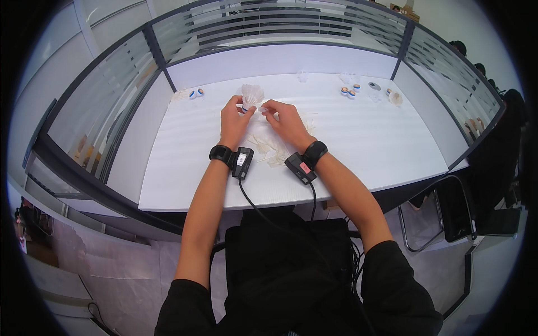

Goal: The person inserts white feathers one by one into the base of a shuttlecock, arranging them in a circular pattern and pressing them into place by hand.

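Observation:
My left hand [234,119] holds a white feather shuttlecock [251,94] by its cork base, feathers pointing away from me. My right hand [284,119] is close beside it, its fingertips pinched on a small pale feather piece [263,110] next to the shuttlecock's base. Loose white feathers [268,148] lie scattered on the white table [364,145] just under and behind my wrists. Both wrists wear black bands with small black devices and cables.
Small round cork bases sit at the back left [196,93] and back right [348,91], with a grey disc [374,85] and clear plastic bits nearby. Frosted glass partitions [101,106] ring the desk. A chair [448,213] stands at right; other people sit beyond the right partition.

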A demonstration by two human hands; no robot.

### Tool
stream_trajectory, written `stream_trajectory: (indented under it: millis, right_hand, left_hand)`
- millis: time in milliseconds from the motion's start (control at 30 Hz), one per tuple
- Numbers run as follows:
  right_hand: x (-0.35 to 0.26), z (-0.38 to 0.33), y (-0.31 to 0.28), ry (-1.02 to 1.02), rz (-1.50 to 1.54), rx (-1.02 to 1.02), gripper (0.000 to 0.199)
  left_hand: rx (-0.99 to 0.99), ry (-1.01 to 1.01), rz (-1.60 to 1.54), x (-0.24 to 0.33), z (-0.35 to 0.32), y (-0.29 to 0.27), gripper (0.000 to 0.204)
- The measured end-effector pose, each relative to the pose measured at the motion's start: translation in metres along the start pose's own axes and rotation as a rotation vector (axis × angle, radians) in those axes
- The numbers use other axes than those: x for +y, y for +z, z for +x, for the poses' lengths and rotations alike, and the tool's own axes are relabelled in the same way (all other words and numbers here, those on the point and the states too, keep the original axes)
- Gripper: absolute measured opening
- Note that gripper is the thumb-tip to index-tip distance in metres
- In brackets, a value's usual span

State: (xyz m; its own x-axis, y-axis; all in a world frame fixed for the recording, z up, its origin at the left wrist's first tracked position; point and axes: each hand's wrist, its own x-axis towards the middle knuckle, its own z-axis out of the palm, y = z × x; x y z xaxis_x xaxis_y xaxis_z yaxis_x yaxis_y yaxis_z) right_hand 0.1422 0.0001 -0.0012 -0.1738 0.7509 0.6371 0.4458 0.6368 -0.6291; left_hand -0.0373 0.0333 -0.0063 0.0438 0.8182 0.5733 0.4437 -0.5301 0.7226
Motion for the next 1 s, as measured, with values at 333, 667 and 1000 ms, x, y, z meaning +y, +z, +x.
stream_trajectory:
  millis: [333,667,1000]
  right_hand:
    - [-0.008,-0.001,-0.003,0.033,0.039,-0.005,0.016]
    - [-0.015,0.000,-0.005,0.059,0.066,-0.015,0.017]
    - [-0.011,0.000,-0.003,-0.068,-0.055,0.050,0.017]
  left_hand:
    - [0.000,0.026,-0.031,0.004,-0.001,0.003,0.032]
    - [-0.009,0.027,-0.037,0.007,-0.001,0.002,0.031]
    - [-0.007,0.017,-0.031,0.011,-0.001,0.002,0.033]
